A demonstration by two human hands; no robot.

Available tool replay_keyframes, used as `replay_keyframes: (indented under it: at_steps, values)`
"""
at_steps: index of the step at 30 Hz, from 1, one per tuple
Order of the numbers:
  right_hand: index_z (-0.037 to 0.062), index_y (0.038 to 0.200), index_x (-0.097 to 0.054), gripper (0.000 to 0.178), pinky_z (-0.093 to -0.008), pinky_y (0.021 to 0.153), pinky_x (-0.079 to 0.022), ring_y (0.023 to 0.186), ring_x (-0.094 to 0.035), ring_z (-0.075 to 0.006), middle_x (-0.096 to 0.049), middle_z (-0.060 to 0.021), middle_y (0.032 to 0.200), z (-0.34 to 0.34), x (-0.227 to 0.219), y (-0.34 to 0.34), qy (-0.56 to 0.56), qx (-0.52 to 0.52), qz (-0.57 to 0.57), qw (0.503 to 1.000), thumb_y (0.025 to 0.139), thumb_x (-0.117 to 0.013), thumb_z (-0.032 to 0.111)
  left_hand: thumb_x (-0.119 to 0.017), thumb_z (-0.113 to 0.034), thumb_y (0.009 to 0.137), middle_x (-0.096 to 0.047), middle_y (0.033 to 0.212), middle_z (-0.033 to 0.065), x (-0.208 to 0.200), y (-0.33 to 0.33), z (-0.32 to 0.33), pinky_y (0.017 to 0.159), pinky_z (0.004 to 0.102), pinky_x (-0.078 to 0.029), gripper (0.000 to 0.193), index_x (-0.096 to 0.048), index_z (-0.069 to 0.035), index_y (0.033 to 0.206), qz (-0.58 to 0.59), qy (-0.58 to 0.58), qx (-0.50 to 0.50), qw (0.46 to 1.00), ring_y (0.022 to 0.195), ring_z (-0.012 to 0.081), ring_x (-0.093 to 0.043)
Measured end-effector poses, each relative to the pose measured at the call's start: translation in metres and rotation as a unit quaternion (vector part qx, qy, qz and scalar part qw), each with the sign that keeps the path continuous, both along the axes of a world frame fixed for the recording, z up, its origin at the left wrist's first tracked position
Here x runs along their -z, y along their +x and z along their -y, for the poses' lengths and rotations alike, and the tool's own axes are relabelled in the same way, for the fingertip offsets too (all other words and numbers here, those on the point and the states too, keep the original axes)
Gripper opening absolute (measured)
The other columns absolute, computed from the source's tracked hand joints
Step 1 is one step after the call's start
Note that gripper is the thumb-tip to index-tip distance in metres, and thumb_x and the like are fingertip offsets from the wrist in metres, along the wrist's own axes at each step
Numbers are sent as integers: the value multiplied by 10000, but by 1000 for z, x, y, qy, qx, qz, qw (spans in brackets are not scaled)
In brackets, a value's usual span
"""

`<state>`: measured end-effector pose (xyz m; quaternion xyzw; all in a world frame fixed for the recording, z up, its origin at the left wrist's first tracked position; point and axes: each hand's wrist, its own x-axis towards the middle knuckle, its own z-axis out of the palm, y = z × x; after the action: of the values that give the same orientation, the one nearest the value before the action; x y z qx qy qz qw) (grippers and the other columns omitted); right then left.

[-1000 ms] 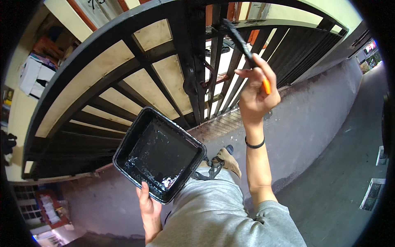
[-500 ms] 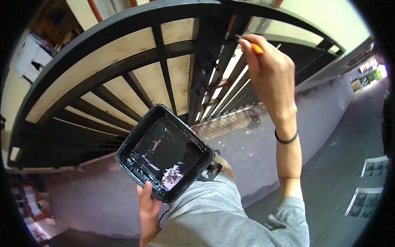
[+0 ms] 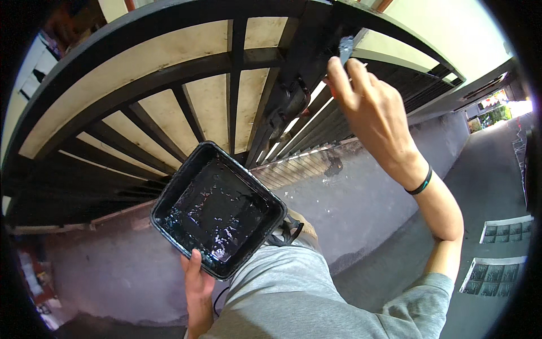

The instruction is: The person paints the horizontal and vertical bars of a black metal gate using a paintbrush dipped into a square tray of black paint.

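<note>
My left hand (image 3: 196,288) grips the near edge of a black plastic tray (image 3: 217,210) coated with wet black paint, held at waist height. My right hand (image 3: 370,116) is raised high and closed around a paintbrush (image 3: 345,50), whose dark tip touches the upper part of a black metal gate (image 3: 237,68). A dark band circles my right wrist. The brush handle is mostly hidden behind my fingers. The gate's latch (image 3: 291,104) hangs just left of my right hand.
The gate's black bars fan across the top of the view over cream panels. Below it runs a low grey wall (image 3: 361,198). My grey-trousered leg and a dark sandal (image 3: 288,231) are under the tray. Papers (image 3: 497,257) lie on the grey floor at right.
My right hand has risen and moved up along the gate with the brush; the view has tilted upward. The tray stays in my left hand.
</note>
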<state>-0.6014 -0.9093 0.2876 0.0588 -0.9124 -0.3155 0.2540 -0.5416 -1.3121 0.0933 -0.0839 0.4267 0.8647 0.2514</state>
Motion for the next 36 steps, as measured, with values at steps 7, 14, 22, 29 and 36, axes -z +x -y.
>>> replay_keyframes:
  at_steps: [7,14,22,29,36]
  values:
    - [-6,1195,-621,373,-266,550,-551,694,-678,-145,-604,-86,920,8,-6,0,19,-9,-14,1000,866,-720,139,-670,-322,1036,-513,1547,132,6,1,4,1140,479,-479,695,-351,-46,1588,-7,22,-6,1000,1372,294,-558]
    - [2,1190,-614,323,-260,532,-533,656,-657,-131,-580,-76,884,8,-11,7,-1,-26,-19,999,920,-711,150,-663,-292,1042,-524,1532,120,9,6,5,1147,481,-465,668,-353,-59,1585,3,13,-18,1000,1372,286,-550]
    - [19,1232,-621,337,-274,537,-528,669,-660,-150,-573,-88,921,0,-8,17,-23,-8,1,1000,936,-703,155,-664,-285,1041,-546,1501,123,10,7,6,1113,468,-494,652,-362,-52,1569,7,-9,-18,1000,1333,287,-578]
    - [29,1286,-622,384,-311,592,-569,731,-704,-229,-663,-139,1073,-10,4,26,-81,-68,-40,994,937,-731,148,-666,-293,1038,-552,1494,131,9,11,5,1104,482,-503,650,-372,-46,1563,3,-18,-21,1000,1329,291,-584]
    - [61,1196,-730,203,-288,620,-576,760,-771,-204,-757,-126,915,-23,-8,28,-470,-103,-123,868,997,-709,98,-655,-299,1045,-535,1516,149,9,9,0,1116,494,-494,650,-368,-46,1571,-1,-10,-2,1000,1348,313,-573]
